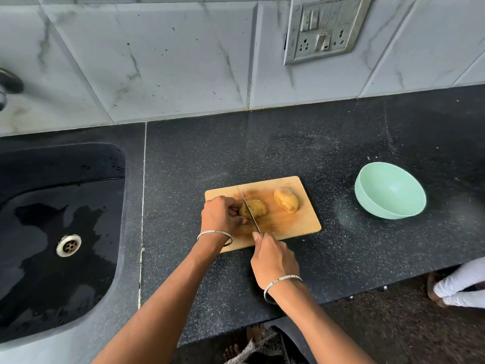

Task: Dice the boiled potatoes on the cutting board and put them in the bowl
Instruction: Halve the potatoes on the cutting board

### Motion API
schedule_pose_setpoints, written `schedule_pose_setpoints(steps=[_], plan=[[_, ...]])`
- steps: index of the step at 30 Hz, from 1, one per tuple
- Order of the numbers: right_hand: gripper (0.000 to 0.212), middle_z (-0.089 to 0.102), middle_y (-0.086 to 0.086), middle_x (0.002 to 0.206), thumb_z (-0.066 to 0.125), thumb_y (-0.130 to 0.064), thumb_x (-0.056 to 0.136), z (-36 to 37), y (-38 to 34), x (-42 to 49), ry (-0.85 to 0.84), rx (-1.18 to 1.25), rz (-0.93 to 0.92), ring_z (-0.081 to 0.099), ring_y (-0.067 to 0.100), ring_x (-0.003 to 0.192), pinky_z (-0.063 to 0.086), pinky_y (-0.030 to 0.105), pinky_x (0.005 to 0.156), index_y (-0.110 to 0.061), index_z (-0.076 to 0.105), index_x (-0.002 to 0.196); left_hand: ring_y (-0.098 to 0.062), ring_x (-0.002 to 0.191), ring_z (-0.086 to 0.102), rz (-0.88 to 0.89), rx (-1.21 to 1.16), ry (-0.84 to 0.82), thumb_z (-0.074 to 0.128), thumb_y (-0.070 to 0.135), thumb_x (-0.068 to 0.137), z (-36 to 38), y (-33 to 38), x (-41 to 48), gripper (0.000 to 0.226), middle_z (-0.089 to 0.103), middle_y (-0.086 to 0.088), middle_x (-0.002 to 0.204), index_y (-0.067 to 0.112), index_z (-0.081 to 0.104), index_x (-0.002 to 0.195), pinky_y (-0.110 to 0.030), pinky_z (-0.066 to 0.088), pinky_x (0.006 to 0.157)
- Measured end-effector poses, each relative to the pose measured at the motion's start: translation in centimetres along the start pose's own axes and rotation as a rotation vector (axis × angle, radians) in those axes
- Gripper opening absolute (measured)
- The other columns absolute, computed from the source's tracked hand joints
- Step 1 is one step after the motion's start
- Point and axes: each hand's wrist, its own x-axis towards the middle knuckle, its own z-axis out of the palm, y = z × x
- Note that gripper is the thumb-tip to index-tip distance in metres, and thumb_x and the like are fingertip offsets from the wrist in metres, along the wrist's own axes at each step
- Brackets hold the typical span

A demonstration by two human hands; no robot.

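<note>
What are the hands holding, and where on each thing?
The left hand grips the sliced potato at its left end; the right hand holds the knife by its handle, which the fingers hide.

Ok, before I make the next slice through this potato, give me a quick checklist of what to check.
1. Potato steadied: the left hand holds the sliced potato: ok.
2. Fingertips clear of the knife: cannot tell, they sit very close to it.
3. Knife grip: the right hand wraps the handle: ok.
4. The cutting board lies flat: ok.
5. The second potato lies apart from the blade: ok.
6. The bowl stands to the right, empty: ok.
</note>
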Motion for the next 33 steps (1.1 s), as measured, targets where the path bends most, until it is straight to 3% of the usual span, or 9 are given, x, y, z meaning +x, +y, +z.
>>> schedule_pose_setpoints(steps=[4,9,13,26,33], plan=[[0.045,0.062,0.008,0.109,0.024,-0.048,0.104,-0.6,-0.6,1.2,-0.059,0.027,0.033,0.062,0.032,0.101,0.047,0.038,0.076,-0.017,0.057,0.108,-0.018,0.080,0.068,0.006,0.019,0.000,0.083,0.010,0.069,0.0,0.3,-0.2,0.022,0.073,-0.003,0.078,0.023,0.066,0.075,-0.032,0.054,0.080],[0.045,0.064,0.009,0.109,0.024,-0.047,0.104,-0.4,0.8,-0.2,-0.065,-0.029,0.037,0.063,0.033,0.101,0.042,0.035,0.070,-0.017,0.057,0.110,-0.010,0.075,0.063,-0.011,0.006,0.012,0.083,0.012,0.071,0.1,0.2,-0.2,0.025,0.069,0.004,0.075,0.015,0.075,0.094,-0.023,0.050,0.079],[0.042,0.065,0.010,0.113,0.028,-0.045,0.104,0.3,-0.2,0.6,-0.047,-0.046,0.057,0.063,0.034,0.104,0.042,0.035,0.071,-0.016,0.057,0.112,-0.012,0.079,0.066,-0.014,0.001,0.003,0.084,0.012,0.070,0.1,0.1,-0.1,0.031,0.073,0.002,0.082,0.016,0.075,0.099,-0.028,0.053,0.084],[0.048,0.065,0.011,0.108,0.023,-0.047,0.104,-0.2,1.6,-2.0,-0.097,-0.069,0.043,0.064,0.033,0.101,0.043,0.036,0.071,-0.014,0.058,0.109,-0.008,0.077,0.067,-0.006,-0.040,0.025,0.088,0.018,0.066,0.2,-0.2,-0.4,0.040,0.074,0.003,0.088,0.018,0.074,0.103,-0.027,0.054,0.083],[0.040,0.066,0.006,0.093,0.018,-0.046,0.104,-2.0,2.0,-4.0,0.053,-0.094,-0.039,0.067,0.030,0.090,0.038,0.033,0.061,-0.020,0.045,0.092,-0.005,0.073,0.066,-0.013,-0.063,0.026,0.090,0.021,0.061,0.2,-0.4,-0.4,0.042,0.074,0.006,0.078,0.019,0.075,0.100,-0.028,0.055,0.081]])
